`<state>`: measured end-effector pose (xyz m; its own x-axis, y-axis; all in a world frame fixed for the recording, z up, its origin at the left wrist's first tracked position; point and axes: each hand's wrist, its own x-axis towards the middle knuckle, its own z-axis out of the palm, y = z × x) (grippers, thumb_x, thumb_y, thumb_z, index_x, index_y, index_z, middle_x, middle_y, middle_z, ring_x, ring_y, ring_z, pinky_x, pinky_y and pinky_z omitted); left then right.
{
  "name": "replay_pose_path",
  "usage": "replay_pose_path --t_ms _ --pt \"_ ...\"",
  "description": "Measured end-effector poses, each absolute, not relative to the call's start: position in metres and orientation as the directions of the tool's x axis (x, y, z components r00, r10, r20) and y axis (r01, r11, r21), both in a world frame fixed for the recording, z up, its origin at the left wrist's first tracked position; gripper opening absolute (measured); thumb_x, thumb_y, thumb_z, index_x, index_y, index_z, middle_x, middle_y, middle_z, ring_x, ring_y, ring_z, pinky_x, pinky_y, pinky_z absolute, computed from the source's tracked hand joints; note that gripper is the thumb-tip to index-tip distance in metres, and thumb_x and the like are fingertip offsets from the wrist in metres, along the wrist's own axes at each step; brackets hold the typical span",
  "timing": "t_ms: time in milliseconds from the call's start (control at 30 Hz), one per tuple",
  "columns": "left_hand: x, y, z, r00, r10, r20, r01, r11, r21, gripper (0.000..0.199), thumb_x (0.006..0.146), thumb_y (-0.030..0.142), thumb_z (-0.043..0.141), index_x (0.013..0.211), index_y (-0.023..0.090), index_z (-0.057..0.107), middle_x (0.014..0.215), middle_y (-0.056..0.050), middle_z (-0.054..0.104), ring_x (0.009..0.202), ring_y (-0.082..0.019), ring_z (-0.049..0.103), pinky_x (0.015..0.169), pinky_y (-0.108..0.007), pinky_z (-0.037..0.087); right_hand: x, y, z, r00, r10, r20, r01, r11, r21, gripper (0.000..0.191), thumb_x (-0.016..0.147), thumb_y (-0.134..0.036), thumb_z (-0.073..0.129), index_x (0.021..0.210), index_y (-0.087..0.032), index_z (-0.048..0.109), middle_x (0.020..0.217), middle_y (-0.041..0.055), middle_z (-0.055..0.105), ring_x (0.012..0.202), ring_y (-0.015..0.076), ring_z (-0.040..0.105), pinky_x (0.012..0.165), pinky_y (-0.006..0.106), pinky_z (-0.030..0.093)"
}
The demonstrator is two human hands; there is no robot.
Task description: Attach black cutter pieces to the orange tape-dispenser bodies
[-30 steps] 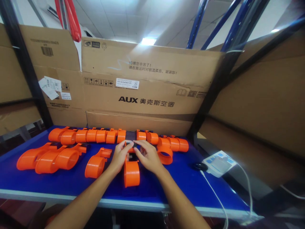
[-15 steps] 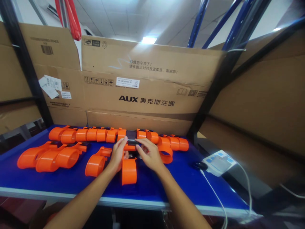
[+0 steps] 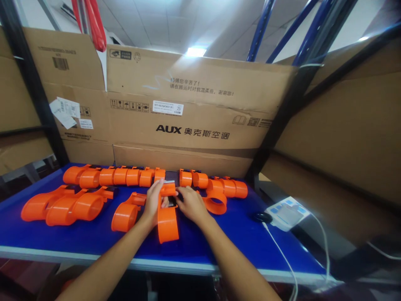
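My left hand (image 3: 153,203) is closed round the upper end of an orange ring-shaped part (image 3: 168,225), whose wide loop hangs below the fingers. A dark piece and a thin silvery strip show at its top. At its right side, my right hand (image 3: 190,204) has its fingers bent against the part; what the fingertips pinch is too small to make out. Just behind the hands lies a dark rectangular object (image 3: 172,177), between similar orange parts. Another orange part (image 3: 124,216) rests left of my left hand, and one more (image 3: 216,203) lies right of my right hand.
Several orange parts (image 3: 89,178) line the back of the blue table (image 3: 194,246), with more (image 3: 75,207) at the left. A cardboard sheet (image 3: 194,150) stands behind. On the right are a black oval object (image 3: 263,217), a white-blue box (image 3: 288,214) and white cables.
The held orange part has tilted and turned slightly, its loop shifting left. My right hand has moved a little down and left, with its fingers more curled.
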<state>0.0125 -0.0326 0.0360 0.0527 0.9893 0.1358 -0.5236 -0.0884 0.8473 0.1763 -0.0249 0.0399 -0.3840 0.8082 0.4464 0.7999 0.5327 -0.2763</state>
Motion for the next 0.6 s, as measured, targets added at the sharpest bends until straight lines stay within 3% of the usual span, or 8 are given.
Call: replay_pose_path --t_ms 100,300,500,600 --pt "0.0151 -0.0355 0.0344 0.044 0.982 0.185 -0.521 -0.136 0.843 0.050 0.077 0.066 0.068 0.081 0.019 0.052 0.041 0.008 0.046 0.029 -0.008 0.036 0.038 -0.021 0.027 0.1714 -0.0243 0.0427 -0.394 0.823 0.409 0.836 0.506 -0.212 0.019 0.095 -0.025 0.058 0.112 -0.023 0.068 0.104 0.0095 0.072 0.097 0.0245 0.065 0.077 0.030 0.047" --pt "0.0166 -0.0367 0.0340 0.035 0.981 0.193 -0.508 -0.149 0.848 0.048 0.079 0.064 0.067 0.080 0.020 0.050 0.044 0.008 0.048 0.030 -0.008 0.037 0.037 -0.021 0.029 0.1677 -0.0250 0.0424 -0.438 0.797 0.416 0.834 0.533 -0.142 0.015 0.096 -0.031 0.059 0.103 -0.021 0.068 0.109 0.0106 0.071 0.100 0.0246 0.062 0.078 0.031 0.047" --pt "0.0167 -0.0367 0.0334 0.030 0.983 0.183 -0.500 -0.143 0.854 0.047 0.078 0.064 0.068 0.083 0.020 0.052 0.046 0.007 0.050 0.031 -0.007 0.038 0.037 -0.020 0.029 0.1691 -0.0273 0.0422 -0.394 0.815 0.425 0.847 0.501 -0.175 0.015 0.094 -0.027 0.059 0.105 -0.022 0.068 0.111 0.0093 0.070 0.103 0.0247 0.061 0.078 0.031 0.048" --pt "0.0168 -0.0366 0.0328 0.028 0.982 0.187 -0.482 -0.151 0.863 0.047 0.078 0.065 0.067 0.084 0.020 0.053 0.047 0.008 0.049 0.030 -0.007 0.038 0.036 -0.020 0.029 0.1731 -0.0261 0.0432 -0.368 0.805 0.465 0.815 0.520 -0.255 0.018 0.091 -0.023 0.059 0.106 -0.022 0.068 0.110 0.0098 0.070 0.103 0.0247 0.061 0.083 0.033 0.049"
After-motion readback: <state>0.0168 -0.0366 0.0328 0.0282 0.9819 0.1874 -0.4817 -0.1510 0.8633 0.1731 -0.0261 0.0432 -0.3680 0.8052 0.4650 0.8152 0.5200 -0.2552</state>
